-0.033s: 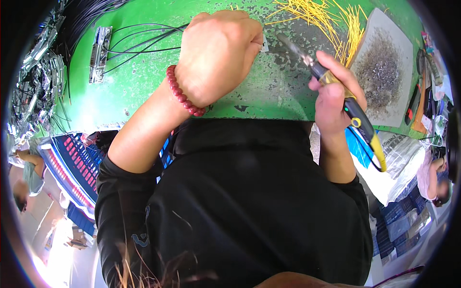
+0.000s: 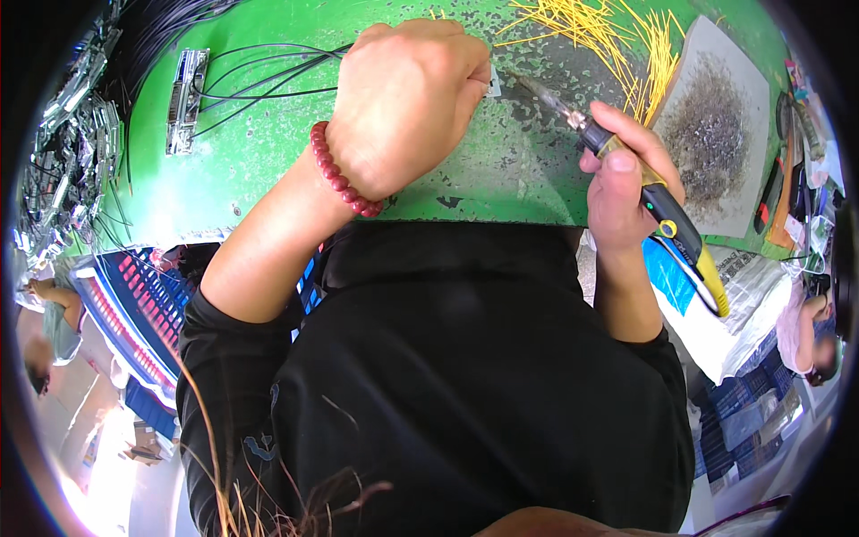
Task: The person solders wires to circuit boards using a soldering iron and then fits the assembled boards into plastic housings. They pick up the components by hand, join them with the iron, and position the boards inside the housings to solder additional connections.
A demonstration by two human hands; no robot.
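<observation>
Green table (image 2: pixel 268 179): work surface. Left hand (image 2: pixel 407 98): fingers curled shut, pinching a small white part (image 2: pixel 494 85) at mid-table. Right hand (image 2: pixel 626 179): fingers wrapped around soldering iron (image 2: pixel 617 148), tip just beside the part. Yellow wires (image 2: pixel 617 40): heaped behind.

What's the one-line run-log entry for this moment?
left hand: pinching small white part on green table | right hand: gripping soldering iron, tip by part | yellow wires behind

Bright, even overhead light on the green table (image 2: pixel 268 179); soft shadow beneath the left hand (image 2: pixel 407 94). Overexposed glare at lower left. Strong fisheye bending and dark vignette at the rim; edge regions blurred, centre sharp, hair strands near the lens defocused
</observation>
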